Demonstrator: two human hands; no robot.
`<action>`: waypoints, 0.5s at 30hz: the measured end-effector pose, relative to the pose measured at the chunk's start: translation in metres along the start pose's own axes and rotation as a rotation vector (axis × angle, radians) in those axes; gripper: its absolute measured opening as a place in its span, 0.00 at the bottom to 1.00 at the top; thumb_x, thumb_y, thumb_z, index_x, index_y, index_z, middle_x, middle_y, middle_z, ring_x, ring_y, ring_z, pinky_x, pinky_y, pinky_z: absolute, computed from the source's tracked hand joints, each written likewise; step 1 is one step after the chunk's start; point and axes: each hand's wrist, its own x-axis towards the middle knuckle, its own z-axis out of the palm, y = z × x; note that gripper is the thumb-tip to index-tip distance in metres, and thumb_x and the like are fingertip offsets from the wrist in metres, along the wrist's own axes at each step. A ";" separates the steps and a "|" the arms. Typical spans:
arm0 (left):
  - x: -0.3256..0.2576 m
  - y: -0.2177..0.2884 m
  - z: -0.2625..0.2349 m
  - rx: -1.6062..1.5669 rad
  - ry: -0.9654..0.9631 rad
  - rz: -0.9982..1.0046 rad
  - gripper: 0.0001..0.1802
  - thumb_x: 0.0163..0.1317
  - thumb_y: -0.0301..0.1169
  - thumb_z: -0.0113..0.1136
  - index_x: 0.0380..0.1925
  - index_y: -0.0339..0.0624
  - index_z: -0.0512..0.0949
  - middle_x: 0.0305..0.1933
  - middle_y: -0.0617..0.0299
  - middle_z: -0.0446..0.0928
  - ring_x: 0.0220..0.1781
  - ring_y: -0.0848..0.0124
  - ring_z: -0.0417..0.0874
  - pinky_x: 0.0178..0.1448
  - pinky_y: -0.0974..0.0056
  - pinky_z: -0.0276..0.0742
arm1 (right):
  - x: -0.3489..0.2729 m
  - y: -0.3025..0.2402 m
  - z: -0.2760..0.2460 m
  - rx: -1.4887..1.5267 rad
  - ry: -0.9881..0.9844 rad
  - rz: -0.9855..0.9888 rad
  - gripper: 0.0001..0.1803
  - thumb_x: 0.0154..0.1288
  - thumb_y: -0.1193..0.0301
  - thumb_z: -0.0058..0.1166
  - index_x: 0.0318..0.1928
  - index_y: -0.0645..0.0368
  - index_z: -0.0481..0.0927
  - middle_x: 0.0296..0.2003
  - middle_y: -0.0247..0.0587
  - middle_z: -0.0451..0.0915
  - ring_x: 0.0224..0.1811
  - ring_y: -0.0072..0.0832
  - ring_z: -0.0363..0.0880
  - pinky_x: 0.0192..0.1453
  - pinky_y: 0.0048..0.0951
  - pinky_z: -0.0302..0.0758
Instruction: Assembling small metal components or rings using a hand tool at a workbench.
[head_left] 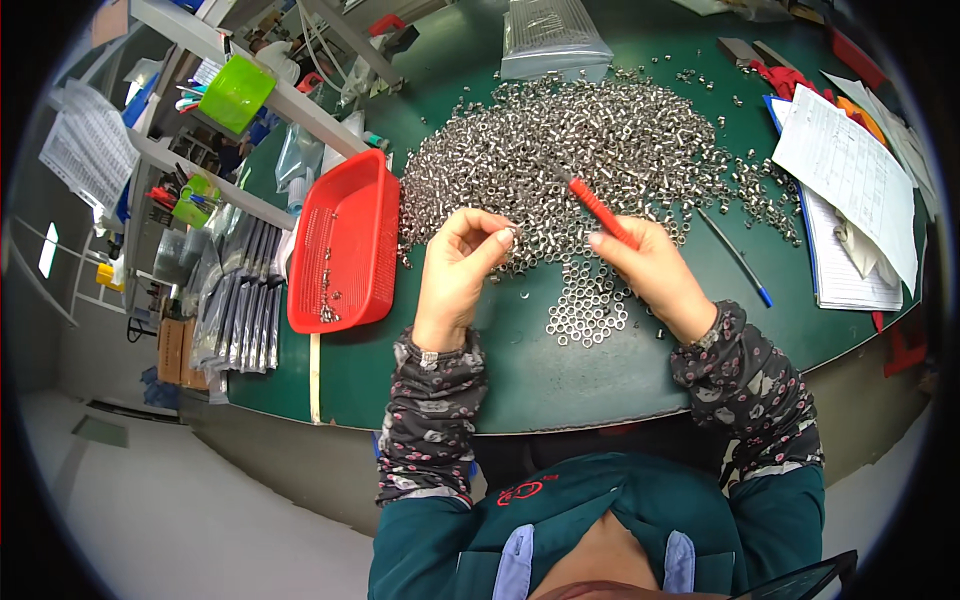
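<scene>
Over the near edge of a large pile of small shiny metal ring-like parts (560,130), my left hand (450,275) is closed in a pinch. A small metal part (513,229) shows at its fingertips; its exact shape is hard to make out. My right hand (662,275) is wrapped round a red-handled tool (603,213). The tool's thin dark tip points up and left over the pile, apart from the left hand. Between and below the hands, a flat group of metal rings (588,312) lies on the green table (500,385).
A red plastic basket (378,270) with several metal parts stands left of the pile. To the right lie a slim blue-ended pen (738,258) and stacked papers (850,170). Clear plastic bags (555,40) sit at the back. Wrapped dark packages (240,320) lie far left, beside a shelf post.
</scene>
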 end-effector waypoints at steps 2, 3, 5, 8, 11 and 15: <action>0.001 -0.015 -0.001 -0.231 0.034 -0.047 0.08 0.57 0.22 0.55 0.36 0.37 0.70 0.35 0.63 0.74 0.31 0.79 0.73 0.34 0.74 0.71 | 0.002 0.008 -0.004 -0.283 0.010 -0.132 0.11 0.57 0.66 0.56 0.24 0.60 0.73 0.15 0.22 0.64 0.19 0.11 0.58 0.21 0.20 0.58; -0.001 -0.022 -0.006 -0.324 0.032 -0.096 0.09 0.57 0.22 0.55 0.38 0.37 0.70 0.35 0.63 0.74 0.31 0.78 0.73 0.34 0.74 0.72 | -0.001 0.004 -0.002 -0.454 0.043 -0.182 0.12 0.55 0.65 0.57 0.25 0.61 0.74 0.14 0.26 0.65 0.18 0.12 0.59 0.21 0.21 0.59; -0.006 -0.031 -0.016 -0.427 0.014 -0.158 0.13 0.60 0.25 0.52 0.45 0.38 0.70 0.36 0.62 0.74 0.32 0.77 0.74 0.36 0.72 0.73 | -0.003 0.001 0.002 -0.531 0.066 -0.204 0.15 0.53 0.62 0.58 0.24 0.61 0.74 0.12 0.37 0.67 0.15 0.21 0.65 0.20 0.27 0.63; -0.007 -0.040 -0.023 -0.603 0.026 -0.178 0.10 0.61 0.28 0.51 0.42 0.39 0.72 0.34 0.63 0.72 0.34 0.75 0.74 0.36 0.71 0.74 | -0.010 -0.009 0.003 -0.741 0.055 -0.239 0.17 0.54 0.58 0.55 0.24 0.60 0.74 0.13 0.44 0.69 0.17 0.38 0.72 0.22 0.35 0.65; -0.007 -0.042 -0.023 -0.659 -0.001 -0.182 0.09 0.62 0.30 0.51 0.41 0.40 0.72 0.33 0.65 0.71 0.32 0.76 0.72 0.35 0.71 0.72 | -0.007 -0.002 0.001 -0.748 0.076 -0.291 0.16 0.54 0.58 0.55 0.24 0.60 0.74 0.13 0.44 0.69 0.17 0.38 0.72 0.22 0.35 0.66; -0.007 -0.044 -0.027 -0.625 -0.017 -0.178 0.10 0.62 0.31 0.51 0.42 0.40 0.71 0.33 0.65 0.70 0.31 0.77 0.70 0.34 0.71 0.70 | -0.005 -0.002 0.004 -0.797 0.061 -0.299 0.16 0.54 0.58 0.54 0.24 0.60 0.75 0.14 0.44 0.71 0.17 0.39 0.73 0.22 0.36 0.66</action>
